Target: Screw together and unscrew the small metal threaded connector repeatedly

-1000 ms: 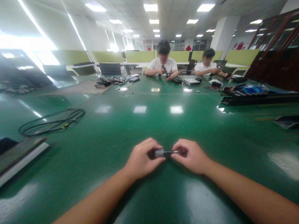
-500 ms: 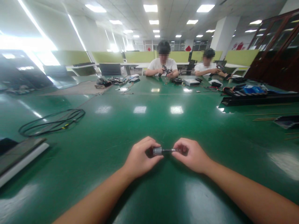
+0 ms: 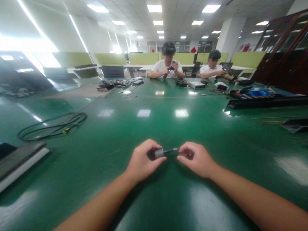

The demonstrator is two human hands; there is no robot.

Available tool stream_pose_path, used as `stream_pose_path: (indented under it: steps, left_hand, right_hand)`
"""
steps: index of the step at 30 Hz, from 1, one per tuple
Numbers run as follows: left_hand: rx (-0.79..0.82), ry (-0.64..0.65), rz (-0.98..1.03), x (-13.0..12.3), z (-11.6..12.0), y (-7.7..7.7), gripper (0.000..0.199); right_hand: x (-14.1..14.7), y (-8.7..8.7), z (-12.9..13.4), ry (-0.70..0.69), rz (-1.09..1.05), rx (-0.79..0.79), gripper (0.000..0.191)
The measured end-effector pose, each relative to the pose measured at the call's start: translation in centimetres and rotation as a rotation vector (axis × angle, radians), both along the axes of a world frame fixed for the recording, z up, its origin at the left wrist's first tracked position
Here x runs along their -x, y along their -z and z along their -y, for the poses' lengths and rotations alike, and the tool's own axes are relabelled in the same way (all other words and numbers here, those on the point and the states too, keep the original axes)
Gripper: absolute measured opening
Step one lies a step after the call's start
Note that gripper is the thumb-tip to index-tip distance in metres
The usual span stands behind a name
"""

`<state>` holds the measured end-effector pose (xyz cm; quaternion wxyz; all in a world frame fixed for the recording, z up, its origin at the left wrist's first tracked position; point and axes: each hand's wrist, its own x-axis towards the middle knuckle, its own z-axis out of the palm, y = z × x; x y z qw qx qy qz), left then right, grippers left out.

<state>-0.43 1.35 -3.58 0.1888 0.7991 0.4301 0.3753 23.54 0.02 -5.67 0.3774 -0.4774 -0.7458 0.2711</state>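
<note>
My left hand point(image 3: 143, 158) is closed round a small motor point(image 3: 159, 153), a grey metal cylinder with a thin dark shaft point(image 3: 169, 150) that points right and slightly up. The shaft's pale tip stops just short of my right hand point(image 3: 196, 159). Between thumb and fingertips, the right hand pinches a small shiny part point(image 3: 183, 154), mostly hidden and too small to name. Both hands are just above the green table point(image 3: 154, 199), with a narrow gap between them.
A coiled black cable point(image 3: 51, 126) lies on the left, behind a flat dark-and-white slab point(image 3: 24, 165). Black channels point(image 3: 264, 102) and thin brass-coloured rods point(image 3: 271, 122) are at the right. Two people point(image 3: 166, 69) sit across the table, handling dark tools, among scattered parts.
The motor has shifted slightly left with my left hand, and its shaft now tilts up, its tip clear of my right fingers. My right hand has hardly moved. One person opposite raised a hand.
</note>
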Motion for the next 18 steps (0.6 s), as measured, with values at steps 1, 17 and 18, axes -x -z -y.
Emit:
stream_pose_path:
  steps: [1, 17, 18]
  left_hand:
    - [0.028, -0.051, 0.020, 0.0, -0.1, 0.0, 0.023]
    - [0.625, -0.237, 0.955, 2.0, -2.0, -1.0, 0.025]
    - [0.627, -0.236, 0.934, 2.6, -1.6, -1.7, 0.025]
  right_hand:
    - [0.0, 0.0, 0.0, 0.000, 0.000, 0.004, 0.007]
    - [0.0, 0.5, -0.3, -0.039, 0.014, 0.012, 0.006]
    - [0.0, 0.5, -0.3, -0.045, 0.019, 0.010, 0.006]
